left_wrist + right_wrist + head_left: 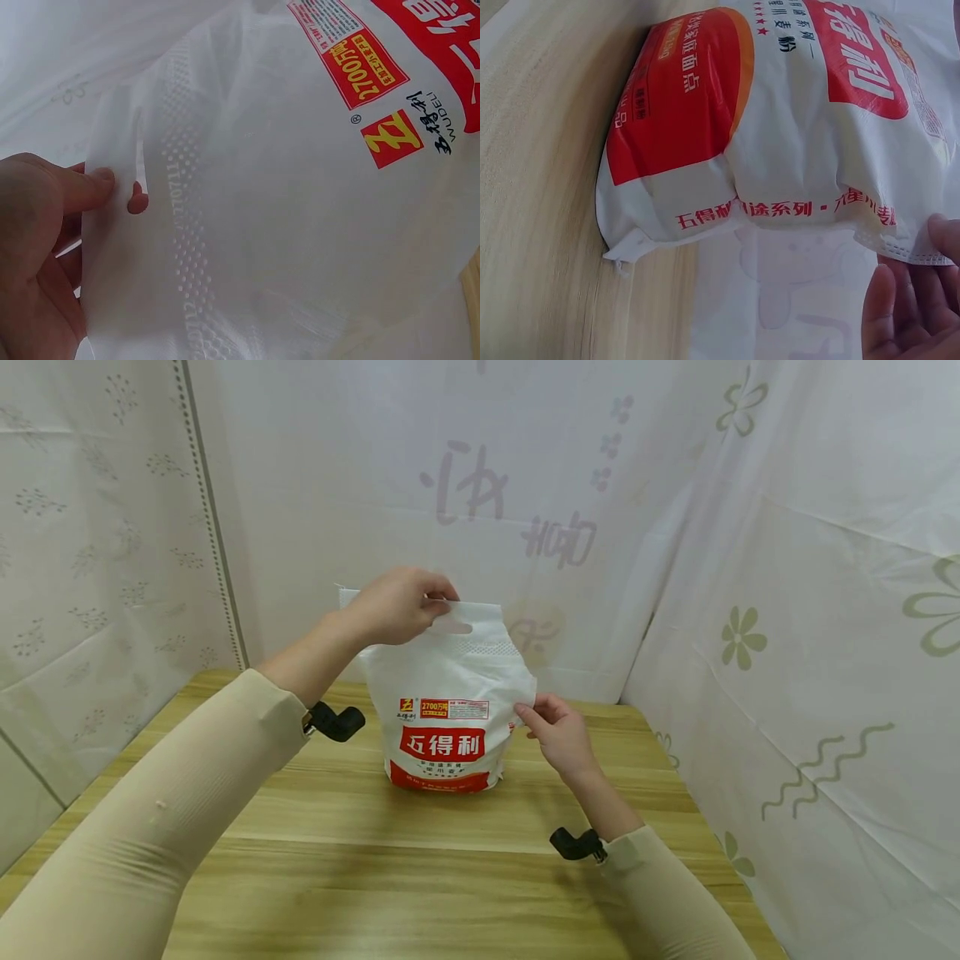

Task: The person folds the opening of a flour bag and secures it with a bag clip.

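A white flour bag with red panels and Chinese print stands upright on the wooden table. At its top edge, beside the slot handle, my left hand pinches the plastic between thumb and fingers. In the left wrist view the thumb of the left hand lies on the front near the slot, with a fingertip showing through it. My right hand pinches the bag's right side edge. The right wrist view shows the right hand at that seam, and the flour bag's lower part bulges while its upper part is flat.
White curtains with printed flowers and lettering hang behind the table and along both sides. A black curved mount sits on the left wrist, and another black mount on the right.
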### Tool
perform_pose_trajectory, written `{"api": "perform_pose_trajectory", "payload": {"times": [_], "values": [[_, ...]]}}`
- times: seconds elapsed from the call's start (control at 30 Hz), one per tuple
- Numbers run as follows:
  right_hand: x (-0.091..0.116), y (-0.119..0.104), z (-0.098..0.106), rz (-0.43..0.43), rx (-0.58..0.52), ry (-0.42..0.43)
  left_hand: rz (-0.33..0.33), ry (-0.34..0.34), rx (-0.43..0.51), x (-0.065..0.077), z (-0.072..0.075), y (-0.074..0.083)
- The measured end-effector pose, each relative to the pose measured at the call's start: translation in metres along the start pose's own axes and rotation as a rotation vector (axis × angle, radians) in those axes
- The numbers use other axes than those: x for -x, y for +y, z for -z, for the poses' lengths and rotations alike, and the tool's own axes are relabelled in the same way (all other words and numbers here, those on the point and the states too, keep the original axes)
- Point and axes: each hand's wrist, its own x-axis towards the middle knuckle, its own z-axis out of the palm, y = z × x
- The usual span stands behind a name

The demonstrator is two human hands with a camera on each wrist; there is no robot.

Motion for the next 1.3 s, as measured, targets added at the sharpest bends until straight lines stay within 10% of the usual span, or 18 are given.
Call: {"api": "perform_pose_trajectory", "payload": {"times": [0.63,1.3], "values": [[0.004,0.001,0.005,0.235,0.218,0.038,-0.048,0.066,0.099,0.011,0.006,0.0],[0.003,0.005,0.024,0.129,-0.026,-0.124,0.044,-0.021,0.166,0.022,0.02,-0.011]]}}
